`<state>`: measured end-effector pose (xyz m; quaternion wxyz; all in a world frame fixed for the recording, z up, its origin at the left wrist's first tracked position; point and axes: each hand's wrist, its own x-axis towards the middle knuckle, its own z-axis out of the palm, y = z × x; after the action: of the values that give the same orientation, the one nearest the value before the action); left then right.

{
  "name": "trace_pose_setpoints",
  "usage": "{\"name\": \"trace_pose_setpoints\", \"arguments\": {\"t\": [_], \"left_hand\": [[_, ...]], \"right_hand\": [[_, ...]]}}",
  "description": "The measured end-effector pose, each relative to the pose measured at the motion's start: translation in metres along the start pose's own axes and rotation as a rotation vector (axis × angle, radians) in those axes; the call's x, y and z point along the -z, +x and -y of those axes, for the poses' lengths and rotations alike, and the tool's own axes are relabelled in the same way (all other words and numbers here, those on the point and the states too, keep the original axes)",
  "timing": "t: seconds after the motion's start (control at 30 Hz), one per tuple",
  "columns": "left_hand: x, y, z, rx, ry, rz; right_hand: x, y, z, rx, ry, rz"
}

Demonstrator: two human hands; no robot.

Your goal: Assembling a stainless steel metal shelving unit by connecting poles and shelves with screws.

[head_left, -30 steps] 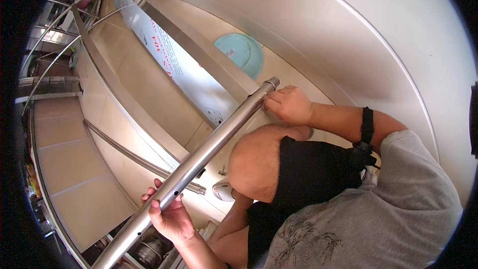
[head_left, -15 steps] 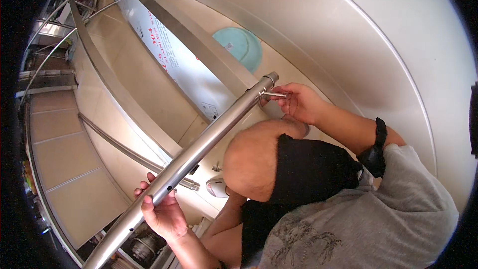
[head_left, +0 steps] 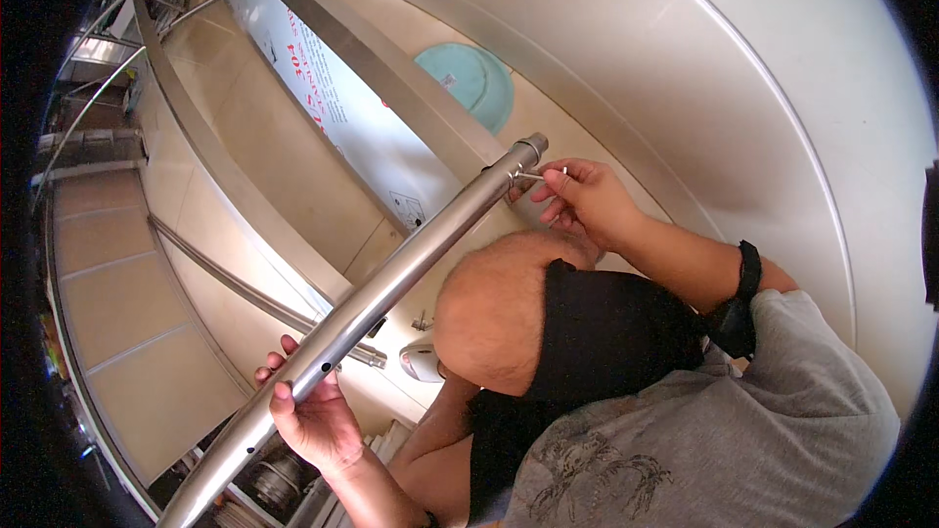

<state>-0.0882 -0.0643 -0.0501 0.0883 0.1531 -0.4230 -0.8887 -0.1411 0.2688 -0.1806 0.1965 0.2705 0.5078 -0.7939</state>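
A long stainless steel tube (head_left: 391, 279) slants across the view from the lower left to the upper middle, with small dark holes along its side. My left hand (head_left: 321, 422) grips its lower part, thumb on the near side and fingertips showing beyond the far side. At the upper end, my right hand (head_left: 599, 203) pinches a thin metal hex key (head_left: 531, 176). The key's tip meets the tube's side just below the collar, near a small bright fastener. Whether the tip is seated in the fastener is too small to tell. My bent leg is below the tube.
Behind the tube lie a metal frame (head_left: 401, 88) and a film-covered steel panel (head_left: 323, 98). A pale blue round plastic piece (head_left: 474, 88) rests by the white wall (head_left: 724, 108). A thinner tube (head_left: 230, 279) and a grey-white rounded object (head_left: 421, 363) are farther left.
My right hand has shifted slightly, turning the hex key so its short bent end now points up. The tube has moved slightly to the left at its lower part, left hand still on it.
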Motion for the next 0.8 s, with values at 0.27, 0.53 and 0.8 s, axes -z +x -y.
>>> {"name": "trace_pose_setpoints", "arguments": {"t": [0.27, 0.53, 0.8], "left_hand": [[0.0, 0.002, 0.001, 0.001, 0.007, 0.007], [0.002, 0.0, 0.0, 0.004, 0.006, 0.017], [0.001, 0.001, 0.001, 0.004, -0.004, 0.003]], "right_hand": [[-0.006, 0.0, -0.007, 0.126, -0.078, -0.031], [0.021, 0.019, 0.006, 1.052, -1.444, 0.139], [0.011, 0.007, -0.001, 0.194, -0.21, 0.276]]}}
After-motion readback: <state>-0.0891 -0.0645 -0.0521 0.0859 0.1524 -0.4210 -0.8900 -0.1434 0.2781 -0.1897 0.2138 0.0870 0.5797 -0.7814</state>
